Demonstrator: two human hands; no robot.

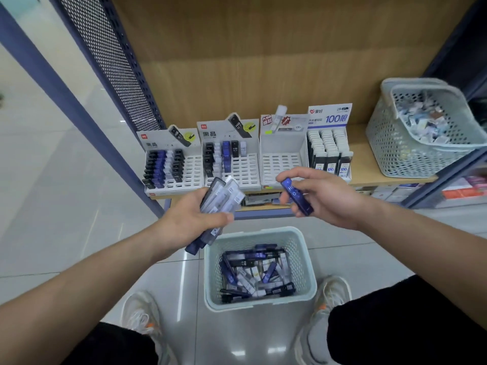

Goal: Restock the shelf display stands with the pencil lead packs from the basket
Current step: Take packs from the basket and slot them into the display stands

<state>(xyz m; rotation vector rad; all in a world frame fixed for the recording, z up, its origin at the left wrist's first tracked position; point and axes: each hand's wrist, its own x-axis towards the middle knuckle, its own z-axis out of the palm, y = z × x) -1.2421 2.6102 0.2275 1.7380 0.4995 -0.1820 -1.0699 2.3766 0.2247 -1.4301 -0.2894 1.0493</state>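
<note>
Left hand (pixel 195 214), up and to the left of the floor basket (pixel 261 231): fingers and thumb curled round a fanned bundle of packs (pixel 224 196), clear and dark blue, lower ends pointing down towards the basket's rim.

Right hand (pixel 324 198), up and to the right of the basket: half closed, thumb and fingers pinching a single blue pack (pixel 296 197) marked HB, tilted, apart from the bundle.

Inside the basket: loose pencil lead packs (pixel 257 272) in blue, black and clear, lying crosswise.

Under the basket: pale glossy floor tiles (pixel 66 193), with one of two light shoes (pixel 142 312) on either side.

Beyond the basket, past both hands: wooden shelf (pixel 369 177) carrying four display stands side by side.
- Leftmost stand (pixel 171 164) and second stand (pixel 232 159): partly filled with black, blue and white packs.
- Third stand (pixel 283 156): white slots showing.
- Fourth stand (pixel 329 148): packed with black-and-white boxes.

Farther along the shelf, up and to the right of the floor basket: second perforated basket (pixel 411 143), heaped with small items too blurred to identify.

Behind the stands: wood-grain back panel (pixel 263 48). Up and to the left of the floor basket: dark perforated side panel (pixel 105 61).
</note>
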